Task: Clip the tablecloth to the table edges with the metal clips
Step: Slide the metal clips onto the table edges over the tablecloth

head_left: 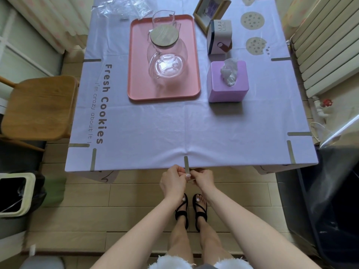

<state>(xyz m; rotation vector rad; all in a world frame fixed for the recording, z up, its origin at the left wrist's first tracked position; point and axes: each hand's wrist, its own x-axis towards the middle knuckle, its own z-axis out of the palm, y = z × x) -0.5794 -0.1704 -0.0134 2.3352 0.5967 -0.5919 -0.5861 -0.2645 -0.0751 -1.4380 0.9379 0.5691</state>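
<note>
Six clips sat on tablecloth edges. My left grip and right grip pinched seventh clip at its near-edge middle; far edge unseen.

The lilac tablecloth carries large dark lettering, "Fresh Cookies", running sideways just left of the pink tray. A smaller line farther left of the tray reads "I'm crazy about it". Digits on the white box right of the tray are illegible.

You see a matt lilac cloth tablecloth, dull grey metal clips, a clear glossy glass jug, and a smooth wooden chair.
</note>
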